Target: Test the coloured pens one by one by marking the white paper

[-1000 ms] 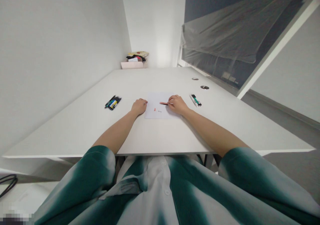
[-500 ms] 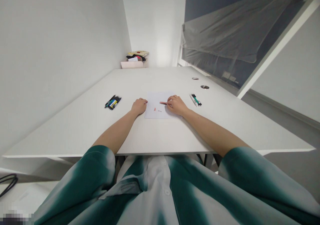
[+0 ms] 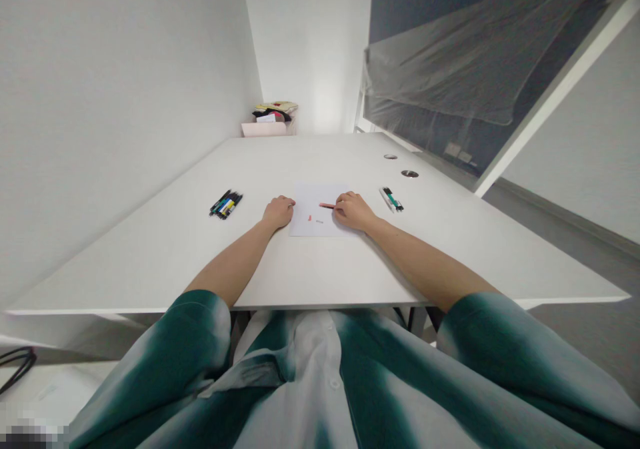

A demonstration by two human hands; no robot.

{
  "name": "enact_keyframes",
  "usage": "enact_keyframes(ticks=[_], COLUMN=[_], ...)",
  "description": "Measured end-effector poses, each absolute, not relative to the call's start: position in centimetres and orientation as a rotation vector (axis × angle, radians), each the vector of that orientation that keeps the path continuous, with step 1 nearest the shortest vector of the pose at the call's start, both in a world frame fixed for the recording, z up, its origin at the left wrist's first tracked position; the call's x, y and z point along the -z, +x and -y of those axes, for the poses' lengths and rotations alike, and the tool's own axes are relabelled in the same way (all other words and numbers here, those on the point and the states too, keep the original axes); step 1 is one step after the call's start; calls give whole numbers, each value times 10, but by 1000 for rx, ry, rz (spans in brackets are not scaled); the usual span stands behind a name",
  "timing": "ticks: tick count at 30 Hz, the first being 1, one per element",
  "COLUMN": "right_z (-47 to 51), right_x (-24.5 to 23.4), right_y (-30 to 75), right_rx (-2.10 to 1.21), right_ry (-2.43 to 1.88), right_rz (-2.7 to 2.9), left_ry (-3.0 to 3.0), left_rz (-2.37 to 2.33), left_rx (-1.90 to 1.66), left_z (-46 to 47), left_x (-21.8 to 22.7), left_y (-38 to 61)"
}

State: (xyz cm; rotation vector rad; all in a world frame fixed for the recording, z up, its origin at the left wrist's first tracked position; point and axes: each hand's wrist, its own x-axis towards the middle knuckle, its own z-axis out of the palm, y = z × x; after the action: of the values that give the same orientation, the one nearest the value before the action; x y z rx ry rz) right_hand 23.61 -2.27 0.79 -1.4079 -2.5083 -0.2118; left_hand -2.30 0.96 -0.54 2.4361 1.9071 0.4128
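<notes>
Right hand (image 3: 354, 211) pinches one red pencil (image 3: 327, 205) on one paper sheet (image 3: 315, 226); loosely curled left hand (image 3: 278, 212) rests at its edge; a pen bundle (image 3: 226, 204) and another (image 3: 391, 199) flank it.

**Long white desk in a narrow white room**

A white wall (image 3: 125, 102) runs along the left side of a long white desk (image 3: 320, 269), and a second white wall (image 3: 300, 49) closes the far end, with a soft bright patch of light (image 3: 326, 99) on it. Two round metal grommets (image 3: 409, 174) are set into the desktop near its right edge. To the right stands a dark blue panel (image 3: 440, 56) in a white frame (image 3: 560, 89), draped with a clear plastic sheet (image 3: 480, 56). Grey floor (image 3: 590, 322) meets a skirting board (image 3: 565, 216) beyond it. A pale pink box (image 3: 264, 130) topped with cloth sits past the desk's far end. A black cable (image 3: 17, 364) lies at lower left.
</notes>
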Motion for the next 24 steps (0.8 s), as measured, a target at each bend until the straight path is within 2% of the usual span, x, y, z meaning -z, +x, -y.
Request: enact_keyframes(ticks=[24], right_z=[17], right_x=[-2], right_y=[239], right_rx=[198], right_ry=[-1356], right_rz=[2437], left_ry=[2438], left_rz=[-1876], left_rx=[-479], left_z=[-16], left_x=[13], left_y=[-26])
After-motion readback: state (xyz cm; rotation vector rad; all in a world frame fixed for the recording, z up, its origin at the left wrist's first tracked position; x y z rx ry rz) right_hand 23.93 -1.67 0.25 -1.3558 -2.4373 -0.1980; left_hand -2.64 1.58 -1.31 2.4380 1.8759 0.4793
